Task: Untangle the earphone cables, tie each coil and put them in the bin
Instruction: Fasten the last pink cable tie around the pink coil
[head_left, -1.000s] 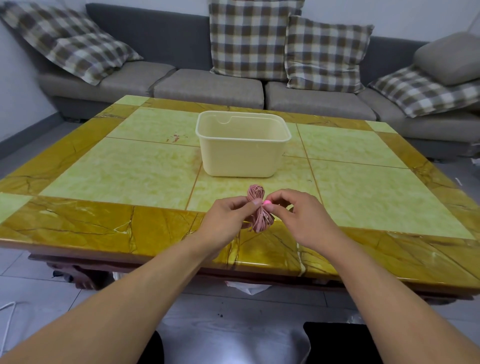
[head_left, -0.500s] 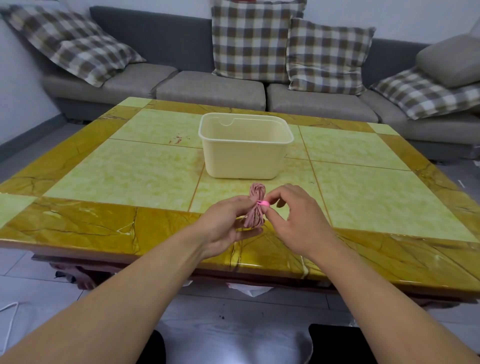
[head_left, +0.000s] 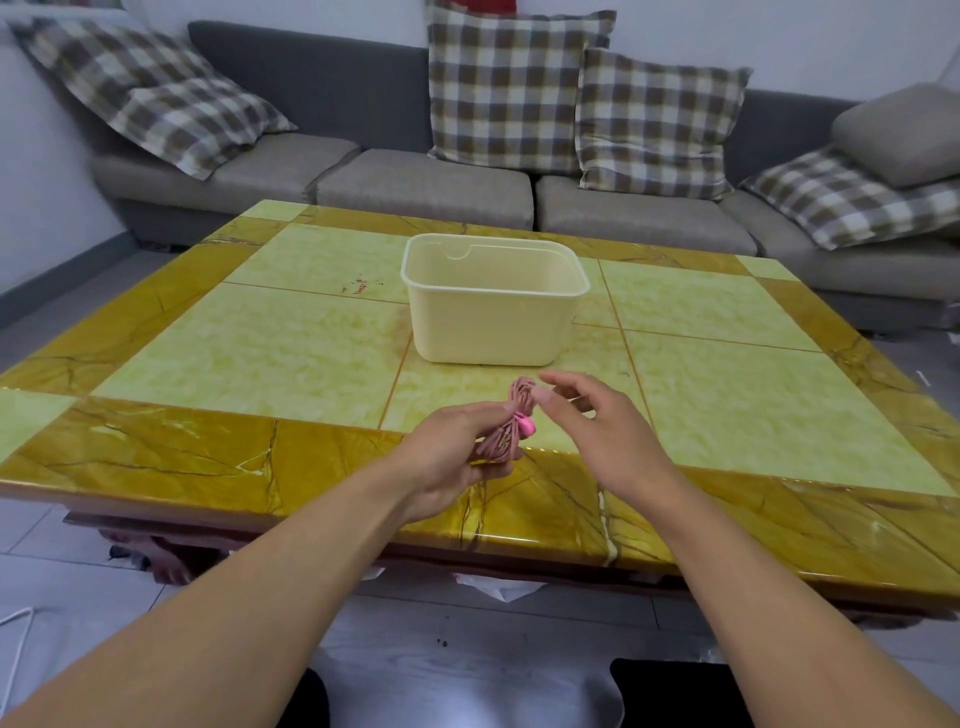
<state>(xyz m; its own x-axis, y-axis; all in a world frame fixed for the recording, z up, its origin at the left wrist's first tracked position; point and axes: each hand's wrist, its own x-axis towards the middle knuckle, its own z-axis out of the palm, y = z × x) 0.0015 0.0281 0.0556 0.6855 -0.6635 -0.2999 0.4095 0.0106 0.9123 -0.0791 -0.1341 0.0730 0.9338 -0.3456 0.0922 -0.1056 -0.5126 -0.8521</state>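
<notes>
The left hand (head_left: 457, 452) pinches a coiled pink earphone cable (head_left: 511, 423) at its cinched middle, holding it just above the table (head_left: 208, 457), in front of the cream bin (head_left: 493, 312). The right hand (head_left: 597, 426) hovers just beside the coil, fingers loosely spread, gripping nothing.

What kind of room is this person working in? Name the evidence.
Most likely a home living room: a grey sofa with checked cushions stands behind a low marble-topped coffee table.
</notes>
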